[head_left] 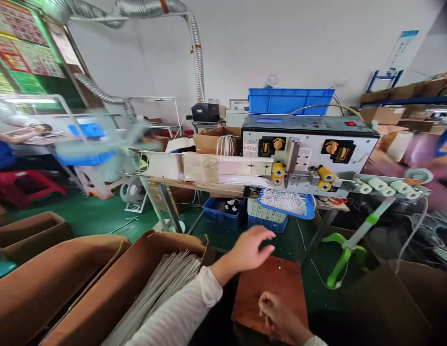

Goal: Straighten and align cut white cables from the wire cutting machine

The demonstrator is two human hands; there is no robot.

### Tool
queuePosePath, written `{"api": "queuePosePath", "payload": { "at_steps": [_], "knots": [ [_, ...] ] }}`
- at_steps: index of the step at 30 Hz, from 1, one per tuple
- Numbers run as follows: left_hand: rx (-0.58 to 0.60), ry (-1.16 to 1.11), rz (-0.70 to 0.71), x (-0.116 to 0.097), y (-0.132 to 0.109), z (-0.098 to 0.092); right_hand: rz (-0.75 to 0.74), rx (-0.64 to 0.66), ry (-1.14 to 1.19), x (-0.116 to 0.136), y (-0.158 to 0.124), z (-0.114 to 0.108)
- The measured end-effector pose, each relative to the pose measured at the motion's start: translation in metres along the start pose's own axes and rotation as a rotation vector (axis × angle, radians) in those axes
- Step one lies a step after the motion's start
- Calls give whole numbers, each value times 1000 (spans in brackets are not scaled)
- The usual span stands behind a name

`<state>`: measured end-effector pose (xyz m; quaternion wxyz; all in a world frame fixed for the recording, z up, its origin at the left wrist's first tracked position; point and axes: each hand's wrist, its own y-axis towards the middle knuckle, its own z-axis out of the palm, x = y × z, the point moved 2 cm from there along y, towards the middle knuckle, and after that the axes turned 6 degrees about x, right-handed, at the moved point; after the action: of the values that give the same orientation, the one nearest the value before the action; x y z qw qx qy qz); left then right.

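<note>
My left hand [249,249] reaches forward in a white sleeve, fingers loosely spread and empty, over the far edge of a brown stool seat [270,293]. My right hand [277,315] hovers low over the same seat, its fingers curled inward in a loose fist; whether it holds anything is hidden. Ahead stands a wire cutting machine [309,144] with yellow rollers [278,173]. A blue tray of small white cut pieces [286,202] sits below its outlet. A long metal trough [205,166] extends left from the machine.
An open cardboard box of white cut wires [162,283] lies at my left, with more cardboard boxes [46,278] beside it. Blue crates [223,211] sit under the table. A green-footed stand [347,250] leans at the right. Another person [14,139] sits at far left.
</note>
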<state>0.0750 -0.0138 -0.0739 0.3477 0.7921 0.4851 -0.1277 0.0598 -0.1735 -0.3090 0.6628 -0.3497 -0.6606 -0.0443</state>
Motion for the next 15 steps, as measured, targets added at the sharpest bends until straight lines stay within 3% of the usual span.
{"api": "queuePosePath", "payload": {
  "at_steps": [4, 7, 11, 15],
  "knots": [
    [-265, 263, -70, 35, 8, -57, -66, -201, -48, -28, 4, -40],
    [-354, 492, -118, 48, 29, -85, -96, -289, -150, -56, 11, -49],
    [-342, 735, -129, 63, 55, -112, -64, -385, -193, -78, 16, -45],
    [-235, 810, -108, 66, 77, -129, -33, -453, -147, -73, 11, -40]
  ]
}}
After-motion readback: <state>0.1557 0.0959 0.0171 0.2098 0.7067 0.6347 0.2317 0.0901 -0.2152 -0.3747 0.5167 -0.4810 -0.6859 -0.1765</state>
